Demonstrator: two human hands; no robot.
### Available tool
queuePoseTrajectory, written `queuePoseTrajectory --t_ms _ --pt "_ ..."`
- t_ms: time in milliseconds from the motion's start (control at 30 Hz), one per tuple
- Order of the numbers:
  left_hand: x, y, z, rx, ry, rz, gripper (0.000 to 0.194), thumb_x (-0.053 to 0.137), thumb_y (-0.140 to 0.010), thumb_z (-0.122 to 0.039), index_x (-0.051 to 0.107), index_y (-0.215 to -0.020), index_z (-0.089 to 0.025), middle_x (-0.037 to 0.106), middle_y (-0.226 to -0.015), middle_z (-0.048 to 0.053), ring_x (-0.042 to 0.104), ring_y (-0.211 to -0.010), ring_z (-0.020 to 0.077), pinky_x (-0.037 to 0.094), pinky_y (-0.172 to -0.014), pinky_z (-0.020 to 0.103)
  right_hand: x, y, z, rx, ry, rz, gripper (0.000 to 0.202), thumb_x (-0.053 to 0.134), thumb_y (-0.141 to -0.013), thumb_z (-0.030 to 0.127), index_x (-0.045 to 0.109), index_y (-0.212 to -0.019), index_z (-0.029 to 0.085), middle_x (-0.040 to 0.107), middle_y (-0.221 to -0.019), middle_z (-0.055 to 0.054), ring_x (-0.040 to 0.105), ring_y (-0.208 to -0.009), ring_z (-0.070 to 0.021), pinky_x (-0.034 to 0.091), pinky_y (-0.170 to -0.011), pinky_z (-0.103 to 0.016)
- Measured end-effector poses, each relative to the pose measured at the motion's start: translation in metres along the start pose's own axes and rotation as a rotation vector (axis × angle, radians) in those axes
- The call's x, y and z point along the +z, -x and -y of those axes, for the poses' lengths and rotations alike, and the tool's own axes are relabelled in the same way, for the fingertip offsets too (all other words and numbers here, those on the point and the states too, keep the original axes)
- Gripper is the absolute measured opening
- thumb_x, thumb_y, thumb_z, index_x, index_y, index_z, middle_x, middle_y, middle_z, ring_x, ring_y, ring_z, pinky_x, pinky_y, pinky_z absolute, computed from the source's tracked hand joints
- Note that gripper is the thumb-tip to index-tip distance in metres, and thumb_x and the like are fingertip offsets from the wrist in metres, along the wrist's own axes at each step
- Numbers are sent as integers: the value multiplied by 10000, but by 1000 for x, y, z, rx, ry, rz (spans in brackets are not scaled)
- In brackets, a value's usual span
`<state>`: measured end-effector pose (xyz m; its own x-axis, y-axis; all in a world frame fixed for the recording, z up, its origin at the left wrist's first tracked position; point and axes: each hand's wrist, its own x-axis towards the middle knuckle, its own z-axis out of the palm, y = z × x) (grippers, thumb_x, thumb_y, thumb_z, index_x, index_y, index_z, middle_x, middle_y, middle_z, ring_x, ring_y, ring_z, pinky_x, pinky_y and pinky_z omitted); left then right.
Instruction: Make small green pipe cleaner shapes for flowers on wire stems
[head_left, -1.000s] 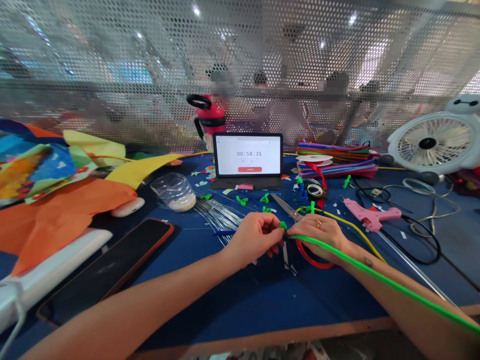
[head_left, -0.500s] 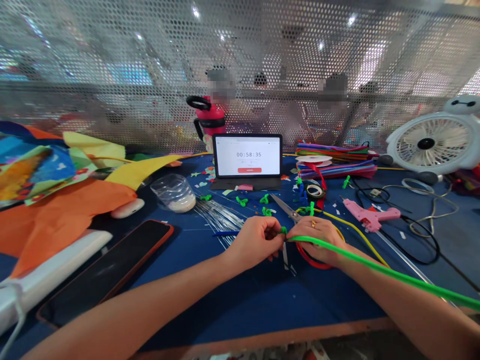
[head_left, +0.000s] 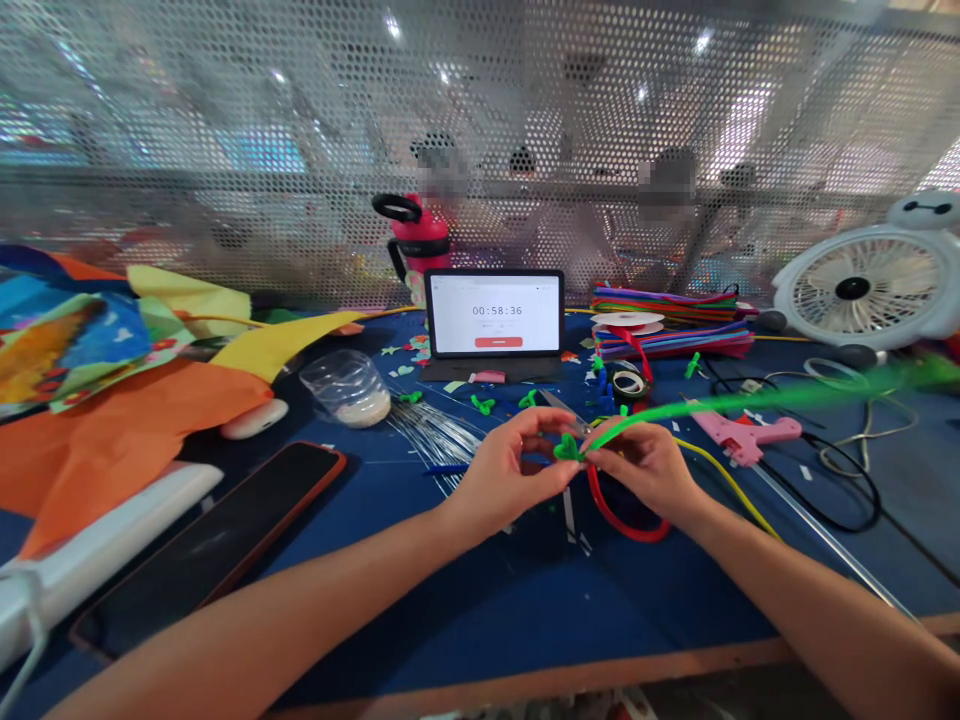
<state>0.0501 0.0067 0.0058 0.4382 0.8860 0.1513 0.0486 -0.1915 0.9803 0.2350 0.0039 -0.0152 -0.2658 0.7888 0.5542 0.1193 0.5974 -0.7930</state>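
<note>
A bright green pipe cleaner [head_left: 720,402] runs from between my hands out to the right, its far end blurred. At its near end is a small looped green knot, pinched by my left hand [head_left: 506,465] between thumb and fingers. My right hand [head_left: 645,462] grips the pipe cleaner just right of the loops, fingertips close to the left hand's. Under and behind the right hand are scissors [head_left: 564,408] with red handles [head_left: 630,528], their pivot partly covered. Small twisted green pieces [head_left: 483,404] lie on the table beyond my hands.
A pink glue gun [head_left: 742,436] with a black cord lies at right, before a white fan [head_left: 855,285]. Pipe cleaner bundles [head_left: 675,340] and a tablet [head_left: 495,312] stand behind. Left are a clear cup [head_left: 346,388], thin wires [head_left: 442,435], a phone [head_left: 217,540] and coloured felt [head_left: 135,405].
The pipe cleaner's long end has swung upward from low right. My right hand has turned, showing its thumb and fingers, and the looped end between my hands now shows more plainly.
</note>
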Motion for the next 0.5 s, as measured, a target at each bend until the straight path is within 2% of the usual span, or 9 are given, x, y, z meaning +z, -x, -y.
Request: queuePoseTrajectory --t_ms 67,133,267,400,500 --pt "-1 1 0 138 -106 -30 384 690 -707 -214 554 -1065 -195 619 -1011 53 610 -790 126 534 -640 217 3 0 -1 147 -228 5 119 665 -779 284 650 -783 166 651 -699 -9 624 -614 -111 509 -594 -218" --pt "-2 2 1 284 -228 -46 248 672 -729 -196 594 -963 -175 630 -918 50 608 -768 127 525 -637 217 6 0 -2 251 -370 19 128 694 -752 284 652 -777 165 631 -696 6 600 -583 -87 489 -577 -200" --pt "-4 2 3 520 -430 -82 64 630 -764 -150 630 -828 -156 626 -815 51 596 -756 133 503 -637 227 7 -1 -1 353 -469 26 144 689 -760 295 650 -800 163 621 -685 13 585 -603 -76 455 -591 -187" --pt "-4 2 3 520 -497 -89 33 620 -764 -137 621 -795 -151 626 -779 45 588 -717 126 486 -617 220 4 0 -1 399 -473 -59 163 652 -795 319 629 -816 159 623 -648 16 568 -601 -72 427 -595 -188" --pt "-3 3 4 461 -500 -105 80 613 -764 -148 613 -843 -155 632 -793 38 591 -695 118 487 -627 217 5 1 -2 416 -455 -53 179 654 -790 328 620 -818 155 624 -642 16 567 -599 -79 420 -595 -199"
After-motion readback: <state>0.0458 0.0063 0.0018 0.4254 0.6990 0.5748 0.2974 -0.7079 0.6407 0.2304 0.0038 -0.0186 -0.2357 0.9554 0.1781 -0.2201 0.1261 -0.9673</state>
